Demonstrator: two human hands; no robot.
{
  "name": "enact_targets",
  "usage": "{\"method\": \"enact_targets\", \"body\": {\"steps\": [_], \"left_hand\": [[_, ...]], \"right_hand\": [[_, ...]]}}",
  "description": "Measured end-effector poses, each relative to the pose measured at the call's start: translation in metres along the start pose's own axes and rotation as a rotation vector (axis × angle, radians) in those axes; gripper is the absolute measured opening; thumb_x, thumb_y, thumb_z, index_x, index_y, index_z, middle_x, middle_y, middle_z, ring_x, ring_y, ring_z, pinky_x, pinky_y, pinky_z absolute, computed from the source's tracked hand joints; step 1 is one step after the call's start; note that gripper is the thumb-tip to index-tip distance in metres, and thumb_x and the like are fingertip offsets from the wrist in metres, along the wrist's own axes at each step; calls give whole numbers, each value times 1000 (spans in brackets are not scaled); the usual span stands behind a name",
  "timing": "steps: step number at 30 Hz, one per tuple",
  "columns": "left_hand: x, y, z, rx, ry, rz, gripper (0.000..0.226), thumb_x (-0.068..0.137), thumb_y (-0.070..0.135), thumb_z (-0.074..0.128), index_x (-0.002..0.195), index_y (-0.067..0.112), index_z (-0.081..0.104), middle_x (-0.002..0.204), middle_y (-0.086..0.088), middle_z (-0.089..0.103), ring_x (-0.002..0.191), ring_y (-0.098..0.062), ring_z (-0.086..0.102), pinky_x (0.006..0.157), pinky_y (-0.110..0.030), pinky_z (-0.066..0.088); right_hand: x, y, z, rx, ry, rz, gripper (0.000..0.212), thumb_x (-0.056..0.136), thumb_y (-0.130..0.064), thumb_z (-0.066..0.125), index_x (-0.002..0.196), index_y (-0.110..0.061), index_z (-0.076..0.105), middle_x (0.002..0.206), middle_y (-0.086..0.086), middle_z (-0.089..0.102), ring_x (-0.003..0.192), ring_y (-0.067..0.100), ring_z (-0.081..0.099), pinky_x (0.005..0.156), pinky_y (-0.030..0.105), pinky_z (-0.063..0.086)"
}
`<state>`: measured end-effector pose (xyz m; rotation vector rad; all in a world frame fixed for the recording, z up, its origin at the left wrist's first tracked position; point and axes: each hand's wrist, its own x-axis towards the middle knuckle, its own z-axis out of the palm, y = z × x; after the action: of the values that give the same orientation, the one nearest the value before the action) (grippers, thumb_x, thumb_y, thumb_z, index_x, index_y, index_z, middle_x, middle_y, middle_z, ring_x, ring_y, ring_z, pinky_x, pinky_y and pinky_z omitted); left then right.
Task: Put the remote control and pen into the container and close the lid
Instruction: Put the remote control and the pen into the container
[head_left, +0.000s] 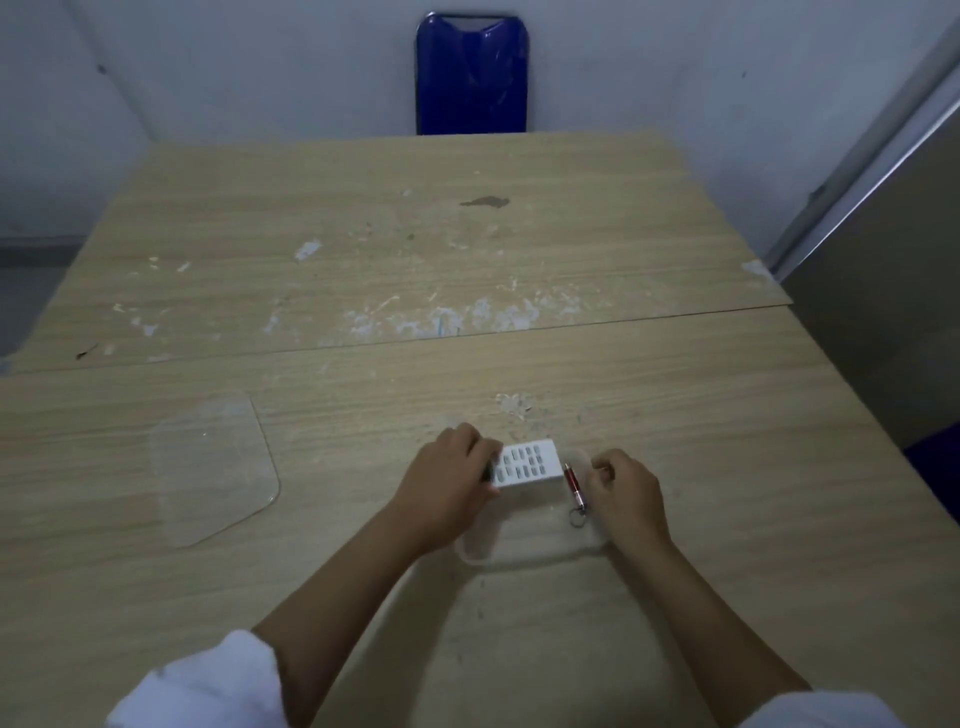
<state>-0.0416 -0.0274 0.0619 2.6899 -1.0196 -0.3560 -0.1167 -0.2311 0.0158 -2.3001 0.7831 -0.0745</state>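
A clear plastic container (524, 551) sits on the wooden table near me. My left hand (447, 478) grips the left end of a white remote control (527, 462), which lies over the container's far part. A short red pen (573, 483) with a metal ring at its end lies inside the container at its right side. My right hand (626, 491) is at the container's right rim beside the pen, fingers curled; whether it touches the pen is unclear. The clear lid (213, 467) lies flat on the table to the left.
A blue chair back (471, 73) stands beyond the far table edge. A grey panel (883, 291) runs along the right side. The tabletop (467, 260) shows a seam across its width and white scuffs.
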Motion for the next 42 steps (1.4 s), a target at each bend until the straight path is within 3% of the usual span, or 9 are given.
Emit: {"method": "enact_targets", "body": {"steps": [2,6,18,23,27,30,34,38,42], "left_hand": [[0,8,11,57,-12,24,45,86,33,50,129,19,43,124,-7,49,109,-26,44,88,-37,40],[2,18,32,116,-14,12,44,88,32,45,130,19,42,126,-7,48,112,-28,42,91,-38,34],[2,17,54,74,21,-36,48,87,38,46,132,20,41,130,-4,48,115,-23,42,97,-35,32],[-7,13,47,-31,110,31,45,88,41,48,128,21,48,131,-1,50,116,-19,44,99,-32,34],[-26,1,31,-218,275,48,35,89,33,53,117,14,60,118,-6,60,108,-21,53,93,-35,44],[-43,-22,22,-272,373,-41,27,89,27,55,111,12,64,112,-8,62,104,-22,55,91,-37,47],[-68,-69,10,-313,484,-219,20,88,22,59,104,12,66,105,-8,64,101,-22,57,89,-34,43],[-96,-123,3,-321,510,-404,18,86,13,61,102,6,67,105,-15,67,104,-31,58,94,-39,42],[-122,-177,-3,-282,507,-650,25,81,7,63,106,2,66,112,-22,65,111,-38,54,98,-43,39]], "right_hand": [[-2,2,-1,43,20,31,8,83,-18,62,77,-15,64,71,1,61,67,20,56,52,23,35],[-2,4,0,90,32,36,13,83,-23,63,73,-16,64,65,-2,59,62,18,55,50,24,36],[-3,8,-2,97,-12,34,14,86,-24,63,81,-11,66,71,-1,62,66,14,57,51,19,38],[-3,5,-4,83,-10,49,15,86,-24,63,85,-10,68,85,8,70,73,19,60,63,26,43],[-7,-11,-6,-104,8,-44,26,86,-18,60,110,-8,64,112,15,61,103,30,56,86,37,47],[-15,-34,-2,-271,31,-188,35,85,-16,57,120,-10,59,123,13,56,114,33,47,95,40,41],[-25,-73,17,-295,-32,-338,35,87,-19,54,121,-12,57,125,10,56,118,30,47,99,38,36],[-34,-105,47,-310,-150,-463,35,89,-23,52,123,-13,57,129,8,57,121,27,47,105,38,30],[-38,-127,81,-440,-290,-521,39,92,-29,47,127,-15,52,137,5,51,130,24,40,117,46,15]]}}
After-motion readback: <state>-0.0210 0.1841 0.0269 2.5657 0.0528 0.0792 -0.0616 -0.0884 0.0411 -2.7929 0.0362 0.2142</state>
